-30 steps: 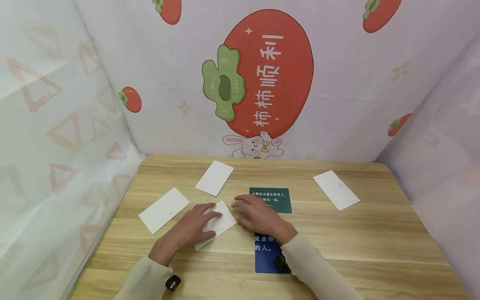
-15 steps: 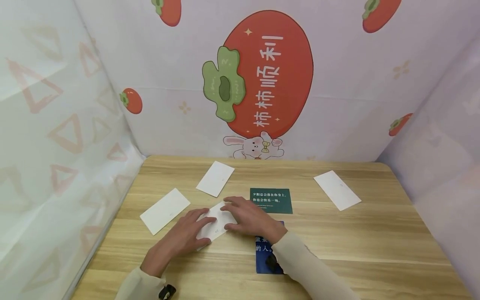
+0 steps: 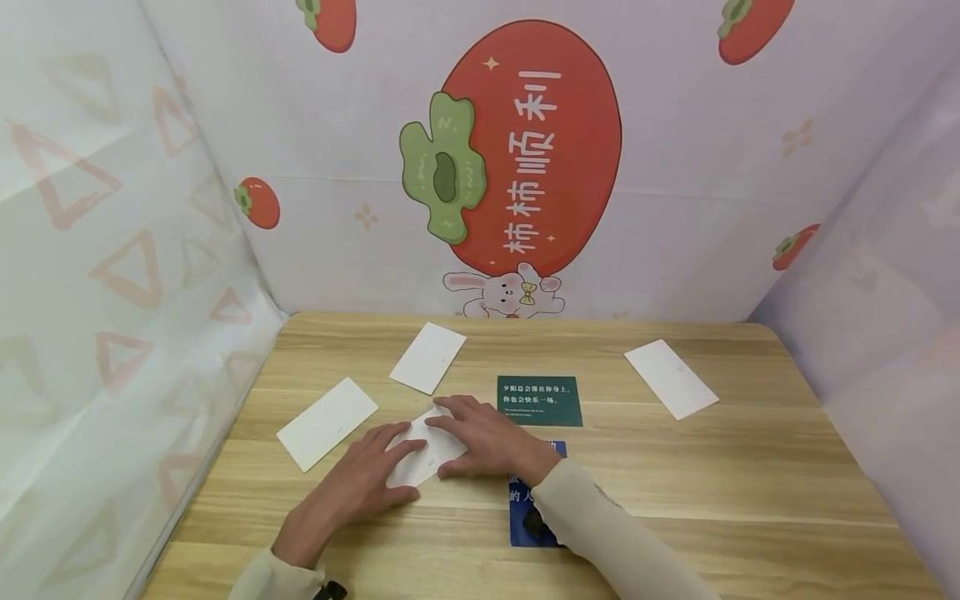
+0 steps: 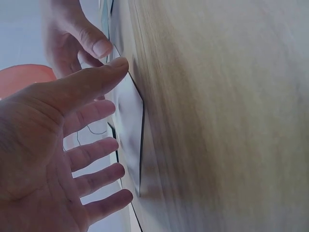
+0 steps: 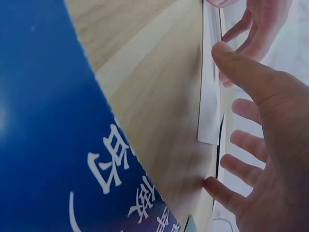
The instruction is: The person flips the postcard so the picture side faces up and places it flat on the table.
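A white card (image 3: pixel 433 457) lies face down at the middle-left of the table, small faint print on its upper side. At its left edge my left hand (image 3: pixel 358 479) has its fingers spread, the thumb lower and apart from them. From the right, my right hand (image 3: pixel 487 437) reaches over the card's far right part, fingers extended and thumb at the near edge. The left wrist view shows the card (image 4: pixel 129 123) beyond the thumb and nearly straight fingers. In the right wrist view the right thumb overlaps the card (image 5: pixel 207 106); neither hand pinches it.
Two more white cards, the left card (image 3: pixel 327 423) and the back card (image 3: pixel 428 358), lie close by. Another white card (image 3: pixel 671 379) is at the back right. A green card (image 3: pixel 540 401) with white writing lies above a blue card (image 3: pixel 525 529), which is partly under the right forearm.
My right hand has moved left from beside the green card onto the white card's right part. My left hand has shifted slightly left and nearer, uncovering more of the card.
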Available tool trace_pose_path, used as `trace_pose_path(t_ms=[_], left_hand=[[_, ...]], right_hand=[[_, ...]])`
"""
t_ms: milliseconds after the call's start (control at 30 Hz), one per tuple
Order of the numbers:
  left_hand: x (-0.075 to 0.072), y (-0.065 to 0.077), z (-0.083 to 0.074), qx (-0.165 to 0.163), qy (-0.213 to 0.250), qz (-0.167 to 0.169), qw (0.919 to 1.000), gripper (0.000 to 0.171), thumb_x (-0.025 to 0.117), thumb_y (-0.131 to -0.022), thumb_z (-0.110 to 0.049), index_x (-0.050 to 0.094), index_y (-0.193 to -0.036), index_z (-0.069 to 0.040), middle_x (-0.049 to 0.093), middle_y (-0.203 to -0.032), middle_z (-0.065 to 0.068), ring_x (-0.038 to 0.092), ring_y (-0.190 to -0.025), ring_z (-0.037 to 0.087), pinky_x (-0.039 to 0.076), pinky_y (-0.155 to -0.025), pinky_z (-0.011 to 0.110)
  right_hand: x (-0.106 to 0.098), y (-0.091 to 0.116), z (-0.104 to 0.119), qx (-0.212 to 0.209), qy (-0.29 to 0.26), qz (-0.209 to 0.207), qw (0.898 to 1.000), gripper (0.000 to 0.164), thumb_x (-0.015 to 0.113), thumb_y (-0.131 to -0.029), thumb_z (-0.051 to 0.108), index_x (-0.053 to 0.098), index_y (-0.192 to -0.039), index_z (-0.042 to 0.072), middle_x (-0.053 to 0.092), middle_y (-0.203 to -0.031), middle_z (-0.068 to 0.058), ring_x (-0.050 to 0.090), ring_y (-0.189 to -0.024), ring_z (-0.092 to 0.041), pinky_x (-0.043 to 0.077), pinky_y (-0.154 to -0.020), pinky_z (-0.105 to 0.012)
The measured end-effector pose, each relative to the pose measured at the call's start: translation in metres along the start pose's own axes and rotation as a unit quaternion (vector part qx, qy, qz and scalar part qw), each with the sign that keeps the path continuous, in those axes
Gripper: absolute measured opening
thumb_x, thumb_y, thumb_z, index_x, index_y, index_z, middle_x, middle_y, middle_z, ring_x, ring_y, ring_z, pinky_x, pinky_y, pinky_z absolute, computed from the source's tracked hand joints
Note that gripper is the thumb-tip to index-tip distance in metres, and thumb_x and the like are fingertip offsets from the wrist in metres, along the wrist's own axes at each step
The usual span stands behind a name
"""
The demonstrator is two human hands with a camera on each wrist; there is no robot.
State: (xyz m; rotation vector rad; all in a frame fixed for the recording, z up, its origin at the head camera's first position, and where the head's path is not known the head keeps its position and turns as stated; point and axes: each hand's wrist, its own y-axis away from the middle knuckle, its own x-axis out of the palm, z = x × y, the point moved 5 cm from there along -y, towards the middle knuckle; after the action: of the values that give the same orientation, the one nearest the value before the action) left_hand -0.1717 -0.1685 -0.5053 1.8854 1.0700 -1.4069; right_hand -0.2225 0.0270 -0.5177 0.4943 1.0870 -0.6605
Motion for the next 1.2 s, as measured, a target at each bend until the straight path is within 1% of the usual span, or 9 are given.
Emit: trace_pose_path(t_ms=[133, 300, 533, 733, 900, 1033, 1200], left_hand=[[0.001, 0.002, 0.001, -0.007, 0.013, 0.007, 0.9999, 0.067, 0.092, -0.088, -0.035, 0.067, -0.146, -0.016, 0.054, -0.159, 0.02, 0.053, -0.144, 0.043, 0.05, -0.112, 0.065], [0.002, 0.004, 0.001, -0.004, 0.013, 0.001, 0.9999, 0.067, 0.092, -0.088, -0.034, 0.067, -0.146, -0.014, 0.055, -0.158, 0.02, 0.054, -0.143, 0.043, 0.051, -0.111, 0.063], [0.003, 0.006, 0.002, 0.006, 0.009, 0.001, 0.9999, 0.066, 0.091, -0.09, -0.032, 0.065, -0.148, -0.014, 0.053, -0.16, 0.019, 0.053, -0.145, 0.04, 0.052, -0.112, 0.058], [0.004, 0.007, 0.002, 0.014, 0.008, -0.001, 0.9999, 0.064, 0.09, -0.092, -0.031, 0.065, -0.148, -0.013, 0.054, -0.159, 0.019, 0.053, -0.145, 0.04, 0.052, -0.112, 0.058], [0.003, 0.008, 0.003, 0.021, 0.004, -0.003, 0.9998, 0.061, 0.088, -0.093, -0.03, 0.066, -0.147, -0.013, 0.056, -0.158, 0.018, 0.054, -0.145, 0.039, 0.052, -0.113, 0.057], [0.003, 0.011, 0.004, 0.036, 0.001, -0.01, 0.9993, 0.057, 0.086, -0.095, -0.03, 0.066, -0.146, -0.012, 0.058, -0.156, 0.017, 0.056, -0.144, 0.038, 0.053, -0.112, 0.055], [0.0, 0.014, 0.003, 0.072, 0.005, -0.039, 0.9966, 0.052, 0.084, -0.096, -0.029, 0.068, -0.142, -0.011, 0.063, -0.149, 0.017, 0.062, -0.137, 0.037, 0.056, -0.108, 0.053]], right_hand=[[0.002, -0.001, 0.001, 0.003, 0.017, 0.009, 1.0, 0.087, 0.077, -0.094, 0.066, 0.046, -0.167, 0.032, 0.03, -0.18, 0.0, 0.033, -0.165, -0.026, 0.037, -0.13, -0.051], [0.004, -0.001, 0.001, 0.01, 0.027, 0.018, 0.999, 0.09, 0.075, -0.094, 0.068, 0.041, -0.169, 0.034, 0.028, -0.181, 0.001, 0.031, -0.166, -0.026, 0.035, -0.131, -0.051], [0.006, 0.0, 0.0, 0.014, 0.041, 0.023, 0.999, 0.088, 0.073, -0.095, 0.069, 0.043, -0.169, 0.033, 0.032, -0.18, 0.0, 0.033, -0.164, -0.026, 0.035, -0.132, -0.05], [0.008, 0.001, -0.001, 0.019, 0.052, 0.025, 0.998, 0.085, 0.071, -0.096, 0.069, 0.045, -0.167, 0.032, 0.036, -0.178, 0.001, 0.033, -0.164, -0.025, 0.035, -0.132, -0.049], [0.007, 0.002, 0.0, 0.015, 0.06, 0.024, 0.998, 0.083, 0.071, -0.097, 0.068, 0.046, -0.167, 0.031, 0.038, -0.176, 0.0, 0.035, -0.164, -0.026, 0.036, -0.132, -0.048], [0.007, 0.004, 0.001, 0.009, 0.065, 0.023, 0.998, 0.081, 0.07, -0.098, 0.068, 0.047, -0.166, 0.03, 0.039, -0.176, 0.0, 0.036, -0.163, -0.026, 0.036, -0.131, -0.048], [0.007, 0.009, 0.0, -0.003, 0.068, 0.016, 0.998, 0.078, 0.068, -0.101, 0.065, 0.048, -0.165, 0.028, 0.039, -0.176, 0.0, 0.036, -0.163, -0.025, 0.036, -0.131, -0.048]])
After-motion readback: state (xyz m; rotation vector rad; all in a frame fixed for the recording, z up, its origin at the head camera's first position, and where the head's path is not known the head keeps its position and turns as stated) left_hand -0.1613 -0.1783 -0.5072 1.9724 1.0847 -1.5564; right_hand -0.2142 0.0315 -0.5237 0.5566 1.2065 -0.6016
